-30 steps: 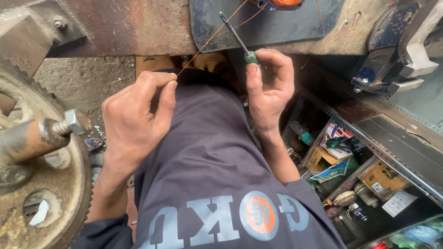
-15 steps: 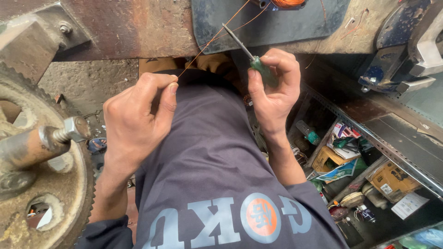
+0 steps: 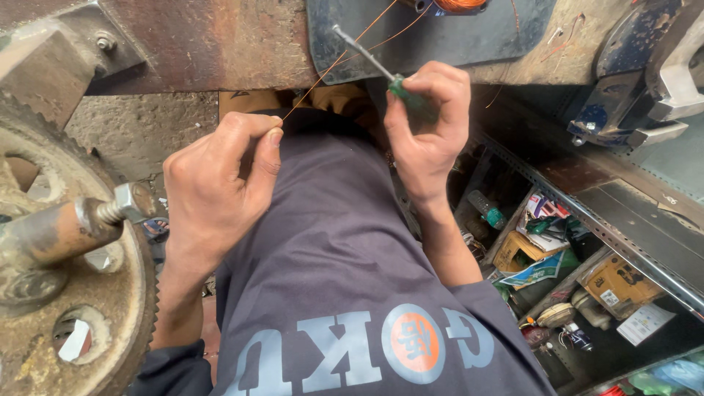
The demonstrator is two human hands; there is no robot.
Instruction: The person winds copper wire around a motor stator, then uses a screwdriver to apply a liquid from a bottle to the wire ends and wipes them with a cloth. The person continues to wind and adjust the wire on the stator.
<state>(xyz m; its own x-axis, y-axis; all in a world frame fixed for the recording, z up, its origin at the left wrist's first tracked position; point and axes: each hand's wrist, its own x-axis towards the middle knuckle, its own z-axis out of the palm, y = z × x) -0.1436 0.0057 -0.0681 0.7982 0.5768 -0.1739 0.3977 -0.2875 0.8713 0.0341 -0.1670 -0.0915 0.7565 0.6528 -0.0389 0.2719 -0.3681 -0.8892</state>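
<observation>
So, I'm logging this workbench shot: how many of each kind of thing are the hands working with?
Hands: 2, left hand and right hand
Green-handled screwdriver: 1, in the right hand
Thin copper wire: 1 strand pinched by the left hand
Orange wire spool: 1
Total: 5

1. Screwdriver (image 3: pixel 400 86): bright smooth metal shaft, green plastic handle.
2. Copper wire (image 3: pixel 334 67): thin, glossy orange metal.
3. Gear wheel (image 3: pixel 110 323): rough, rusty, matt iron.
4. T-shirt (image 3: pixel 345 271): soft matt grey cloth.
5. Workbench edge (image 3: pixel 205 44): rusted, pitted metal.

Left hand (image 3: pixel 220 187) pinched; right hand (image 3: pixel 425 128) fisted (thumb seemingly tucked), both raised.
</observation>
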